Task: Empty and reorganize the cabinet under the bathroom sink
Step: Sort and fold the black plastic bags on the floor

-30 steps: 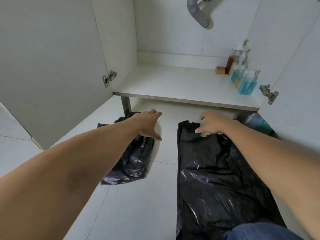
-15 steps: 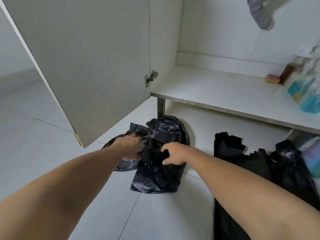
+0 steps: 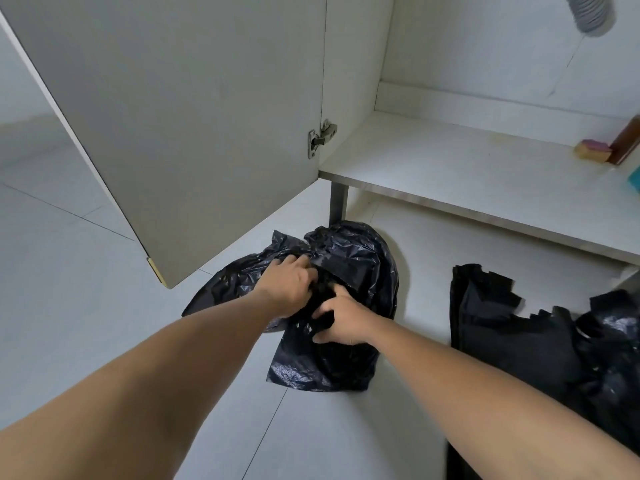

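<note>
Two hands: both mine, both on the crumpled black bag (image 3: 349, 258). They sit side by side, v. close; can't tell if they touch.
L hand (image 3: 287, 289): fingers bent and dug into the bag's top folds, w/ a bunch of plastic caught in them. Not open at all.
R hand (image 3: 343, 320): just right of the L hand and a bit nearer to me. Fingers bent and spread, black plastic poking up between them, thumb low on the bag. It has hold of the bag too.
Bag spot: on the floor (image 3: 69, 306), in front of the cabinet's left end, just by the metal leg (image 3: 338, 206) under the shelf (image 3: 450, 174). It's lumpy and shiny. One corner sticks out toward me.
Other bags: flat black bags (image 3: 502, 327) lie on the floor to the right, apart from the one I hold. Top edge is jagged. They run out of sight on the right.
Door: cabinet door (image 3: 194, 116) is swung open on the left, w/ a hinge (image 3: 320, 138) at its low inside corner.
Shelf stuff: far right at the back, a small yellow block w/ a pink top (image 3: 349, 150), right beside a brown bottle (image 3: 627, 140). A bit of blue (image 3: 635, 180) shows at the edge; can't tell what it is.
Pipe: grey ribbed hose (image 3: 349, 13) at the top right, above the shelf.
</note>
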`<state>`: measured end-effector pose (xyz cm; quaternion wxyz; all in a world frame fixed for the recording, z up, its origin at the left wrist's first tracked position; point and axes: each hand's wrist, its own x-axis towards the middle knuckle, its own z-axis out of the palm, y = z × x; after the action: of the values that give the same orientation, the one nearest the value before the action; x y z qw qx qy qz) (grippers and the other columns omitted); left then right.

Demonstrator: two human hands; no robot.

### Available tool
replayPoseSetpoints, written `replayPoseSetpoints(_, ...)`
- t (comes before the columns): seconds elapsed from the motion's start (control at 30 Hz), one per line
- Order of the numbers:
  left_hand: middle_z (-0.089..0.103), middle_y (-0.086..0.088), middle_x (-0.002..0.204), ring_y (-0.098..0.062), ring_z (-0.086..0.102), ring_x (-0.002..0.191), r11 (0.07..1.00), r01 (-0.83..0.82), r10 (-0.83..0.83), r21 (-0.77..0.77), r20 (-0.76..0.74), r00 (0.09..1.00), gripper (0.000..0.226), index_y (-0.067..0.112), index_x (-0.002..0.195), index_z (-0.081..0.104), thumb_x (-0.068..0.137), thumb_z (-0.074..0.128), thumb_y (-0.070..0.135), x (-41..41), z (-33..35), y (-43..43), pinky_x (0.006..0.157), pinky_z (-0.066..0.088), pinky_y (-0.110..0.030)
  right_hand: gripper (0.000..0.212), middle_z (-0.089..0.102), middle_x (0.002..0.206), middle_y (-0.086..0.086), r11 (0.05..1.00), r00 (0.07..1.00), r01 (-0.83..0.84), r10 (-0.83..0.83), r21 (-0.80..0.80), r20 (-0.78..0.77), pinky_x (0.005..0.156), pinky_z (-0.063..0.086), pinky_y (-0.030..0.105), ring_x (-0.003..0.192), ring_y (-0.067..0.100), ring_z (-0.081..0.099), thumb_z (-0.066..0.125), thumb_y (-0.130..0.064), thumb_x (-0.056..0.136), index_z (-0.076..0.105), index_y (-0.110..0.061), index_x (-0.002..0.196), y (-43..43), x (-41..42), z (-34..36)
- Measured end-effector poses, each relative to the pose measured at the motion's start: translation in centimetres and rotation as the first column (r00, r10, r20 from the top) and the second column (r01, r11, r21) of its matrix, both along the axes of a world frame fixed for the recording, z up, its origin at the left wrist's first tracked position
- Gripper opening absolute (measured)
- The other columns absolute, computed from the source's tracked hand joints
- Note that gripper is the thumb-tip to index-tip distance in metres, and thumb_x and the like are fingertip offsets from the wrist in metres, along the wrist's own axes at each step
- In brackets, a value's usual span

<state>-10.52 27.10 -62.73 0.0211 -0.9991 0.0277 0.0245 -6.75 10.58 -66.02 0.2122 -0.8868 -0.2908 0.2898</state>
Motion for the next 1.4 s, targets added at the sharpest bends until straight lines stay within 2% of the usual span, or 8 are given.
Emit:
replayPoseSetpoints(0.23,0.064,-0.005,0.109,-0.029,0.06,0.099,0.827,-0.112,0.275,-0.551,0.222,0.935,0.026,0.017,0.113,0.062,0.092,0.059,0.032,1.0,4.6,-1.2,0.082,0.049,-0.036,0.05,0.055,0.121,-0.001,0.912,0.96,0.226,-0.269,0.344,0.083,0.097,0.048,0.034,0.108,0.019,0.059,0.086,-0.036,0.071,0.064,-0.019,0.112,0.4,0.7,3.7)
replayPoseSetpoints(0.37,0.048,0.006,0.125,-0.011,0.052,0.108,0.693,-0.105,0.328,-0.713,0.182,0.927,0.085,0.021,0.141,0.044,0.076,0.067,0.071,-0.2,6.5,-1.3,0.096,0.045,-0.03,0.018,0.067,0.1,-0.002,0.734,0.849,0.431,-0.527,0.526,0.04,0.076,0.05,0.028,0.091,0.018,0.062,0.071,-0.015,0.087,0.062,-0.021,0.102,0.5,1.1,7.6)
replayPoseSetpoints(0.53,0.045,0.006,0.137,-0.013,0.049,0.125,0.69,-0.163,0.282,-0.705,0.054,0.958,0.128,0.029,0.15,0.028,0.046,0.082,0.079,-1.4,7.3,0.1,0.111,0.041,-0.037,0.02,0.064,0.099,0.001,0.385,0.705,0.673,-0.593,0.632,-0.389,0.08,0.059,0.053,0.097,0.026,0.064,0.059,-0.005,0.091,0.058,-0.023,0.099,-0.5,2.3,13.2)
replayPoseSetpoints(0.73,0.071,-0.008,0.102,-0.027,0.066,0.091,0.72,-0.223,0.392,-0.657,0.12,0.912,0.027,0.015,0.114,0.068,0.089,0.07,0.025,-1.8,11.4,-1.5,0.075,0.049,-0.029,0.032,0.06,0.126,0.007,0.093,0.576,0.77,-0.526,0.631,-0.626,0.077,0.06,0.044,0.106,0.025,0.063,0.069,-0.018,0.09,0.054,-0.02,0.119,-3.6,2.5,17.8)
replayPoseSetpoints(1.0,0.072,0.004,0.082,-0.006,0.066,0.07,0.587,-0.005,0.252,-0.809,0.177,0.951,0.012,0.016,0.095,0.076,0.083,0.078,0.017,-3.0,17.0,-8.0,0.074,0.052,-0.023,0.078,0.057,0.126,0.011,0.643,0.608,0.73,-0.458,0.231,-0.648,0.076,0.05,0.062,0.111,0.038,0.058,0.066,-0.075,0.071,0.052,-0.021,0.125,-5.3,-1.9,21.2)
replayPoseSetpoints(1.1,0.077,-0.001,0.09,-0.005,0.07,0.075,0.422,-0.058,0.039,-0.905,-0.046,0.998,0.018,0.011,0.099,0.078,0.082,0.077,0.005,-4.0,18.1,-9.6,0.075,0.055,-0.019,0.031,0.061,0.122,0.015,0.534,0.546,0.81,-0.534,0.243,-0.645,0.074,0.05,0.07,0.103,0.04,0.061,0.054,-0.039,0.095,0.063,-0.017,0.114,-5.4,-1.5,21.8)
replayPoseSetpoints(1.23,0.075,-0.01,0.094,-0.017,0.068,0.074,0.173,-0.174,0.191,-0.969,-0.141,0.971,0.015,0.011,0.092,0.073,0.088,0.072,0.025,-4.5,18.8,-10.2,0.072,0.055,-0.033,0.027,0.061,0.117,0.019,0.421,0.509,0.857,-0.612,0.297,-0.605,0.077,0.044,0.077,0.106,0.044,0.059,0.042,-0.023,0.099,0.061,-0.009,0.112,-7.5,-1.1,23.1)
replayPoseSetpoints(1.4,0.065,-0.008,0.093,-0.022,0.058,0.076,0.243,-0.317,0.42,-0.917,-0.195,0.886,0.028,0.012,0.097,0.067,0.09,0.07,0.039,-4.9,18.1,-8.4,0.063,0.046,-0.031,0.031,0.07,0.105,0.02,0.207,0.473,0.88,-0.445,0.427,-0.76,0.069,0.057,0.054,0.091,0.037,0.069,0.046,-0.033,0.102,0.061,-0.008,0.111,-10.9,-1.4,25.8)
